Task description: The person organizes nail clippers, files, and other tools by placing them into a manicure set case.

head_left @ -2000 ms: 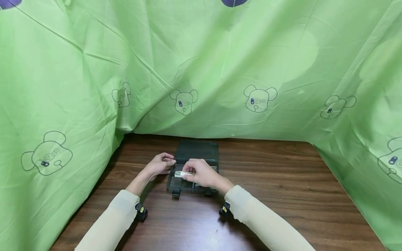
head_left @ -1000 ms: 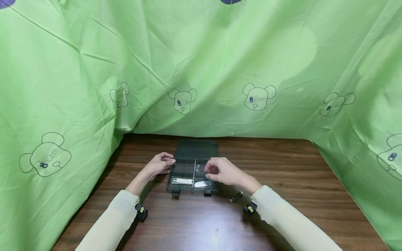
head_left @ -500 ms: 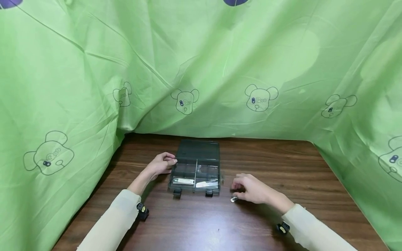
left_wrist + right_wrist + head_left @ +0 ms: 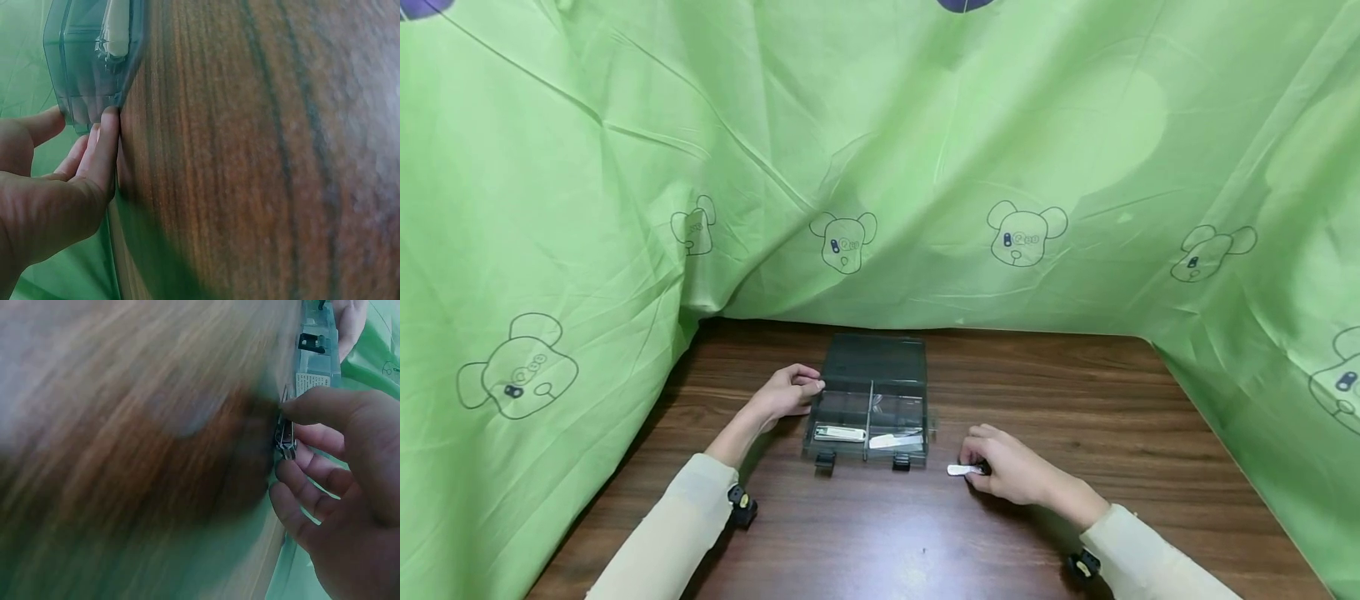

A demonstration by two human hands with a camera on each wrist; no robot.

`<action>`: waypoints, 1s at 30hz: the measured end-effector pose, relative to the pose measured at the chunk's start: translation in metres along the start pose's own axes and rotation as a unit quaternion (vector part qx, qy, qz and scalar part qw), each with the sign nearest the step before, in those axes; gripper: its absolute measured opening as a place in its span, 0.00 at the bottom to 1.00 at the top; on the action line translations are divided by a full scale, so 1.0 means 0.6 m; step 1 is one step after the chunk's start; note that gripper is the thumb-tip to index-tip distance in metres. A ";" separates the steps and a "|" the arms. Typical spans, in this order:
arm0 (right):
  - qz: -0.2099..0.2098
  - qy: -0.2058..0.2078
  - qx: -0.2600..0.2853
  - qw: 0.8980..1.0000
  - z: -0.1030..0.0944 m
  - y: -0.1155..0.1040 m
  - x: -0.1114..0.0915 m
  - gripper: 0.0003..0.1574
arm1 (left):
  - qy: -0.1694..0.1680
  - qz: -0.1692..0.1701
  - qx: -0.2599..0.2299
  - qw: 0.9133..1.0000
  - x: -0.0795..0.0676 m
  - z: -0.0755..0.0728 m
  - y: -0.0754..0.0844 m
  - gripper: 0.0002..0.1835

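Observation:
My right hand pinches a small silver nail clipper between thumb and fingers, at the table surface right of the box. In the right wrist view the nail clipper is seen edge-on at the fingertips. My left hand holds the left side of a dark see-through plastic box, its lid laid back. The left wrist view has the thumb at one edge of that box and fingers along its wall. A bigger nail clipper lies in the front left compartment, a flat silvery-white piece in the front right.
The box has a divider down its middle and two black latches at the front. A small clear item lies in the back right compartment. Green cloth hangs behind and beside the brown wooden table.
The right hand set the bigger nail clipper in the front left compartment, then moved right and took hold of the small one on the table. The left hand stays at the box.

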State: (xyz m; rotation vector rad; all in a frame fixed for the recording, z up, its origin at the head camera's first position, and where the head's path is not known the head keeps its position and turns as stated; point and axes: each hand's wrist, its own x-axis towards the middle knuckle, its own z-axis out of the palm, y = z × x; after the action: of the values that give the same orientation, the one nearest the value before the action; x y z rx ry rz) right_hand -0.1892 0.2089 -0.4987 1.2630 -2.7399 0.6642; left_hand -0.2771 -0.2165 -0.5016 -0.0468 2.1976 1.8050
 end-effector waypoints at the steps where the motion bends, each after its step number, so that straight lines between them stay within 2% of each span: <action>1: 0.001 0.000 0.002 1.000 0.001 0.000 0.001 0.14 | 0.000 0.000 0.000 1.000 0.000 0.001 0.000 0.23; 7: -0.010 -0.002 0.048 0.999 0.004 -0.006 0.009 0.13 | -0.002 0.000 0.006 1.000 0.001 0.004 0.002 0.23; 11: -0.026 0.007 0.084 0.996 -0.002 -0.020 0.030 0.13 | -0.002 0.000 0.007 1.000 0.000 0.002 0.003 0.22; 17: -0.047 0.031 0.106 0.993 -0.006 -0.051 0.097 0.10 | 0.004 -0.002 0.003 1.000 -0.003 -0.001 0.004 0.22; 21: -0.064 0.045 0.102 0.992 0.008 -0.067 0.148 0.08 | 0.006 -0.002 0.001 1.000 -0.002 0.000 0.005 0.22; 27: -0.079 0.047 0.102 0.990 0.030 -0.088 0.218 0.06 | 0.007 -0.006 0.002 1.000 -0.003 0.004 0.004 0.22; 30: -0.070 0.034 0.094 0.993 0.035 -0.102 0.248 0.07 | 0.008 -0.005 0.000 1.000 -0.002 0.003 0.003 0.23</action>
State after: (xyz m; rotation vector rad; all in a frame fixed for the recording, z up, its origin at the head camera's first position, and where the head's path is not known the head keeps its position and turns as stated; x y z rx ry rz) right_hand -0.2402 0.0593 -0.4629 1.4246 -2.5563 0.9499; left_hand -0.2757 -0.2146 -0.5000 -0.0738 2.2042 1.8056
